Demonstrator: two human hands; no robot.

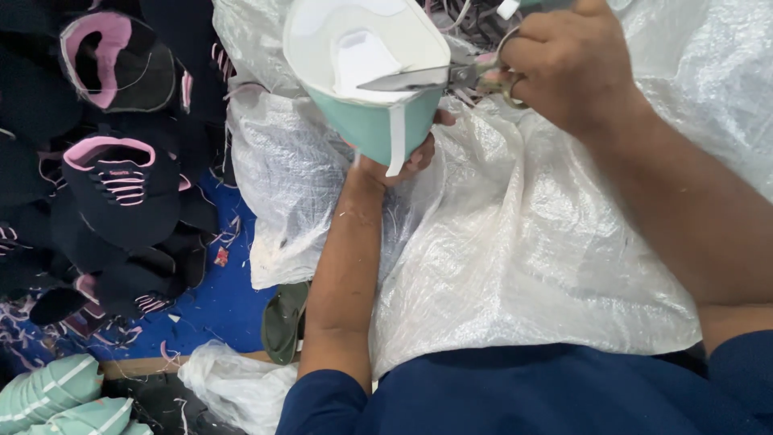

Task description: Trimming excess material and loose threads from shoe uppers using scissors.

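So the left hand is cupped under a mint-green shoe upper, fingers curled and pressed together around its narrow lower end, holding it up over the lap with the white lining facing the camera. Only the fingertips peek out from behind it, so I can't tell how hard the grip is.

The right hand has scissors, fingers closed through the loops. The blades reach left across the open rim of the upper, lying nearly together, tip over the white lining near a white patch inside.

Handling-wise, I'd guess the upper is light and soft: thin fabric and foam that would fold if squeezed. It looks like it keeps its cone shape only because it's supported from underneath. A white strap hangs loose down the front. Best hold is probably right where it is, low on the green outside, away from the blades.

Underneath everything is a big white woven sack spread over the lap. Far left there's a pile of black uppers with pink trim on a blue floor, plus thread scraps. More mint uppers sit at the near left corner.
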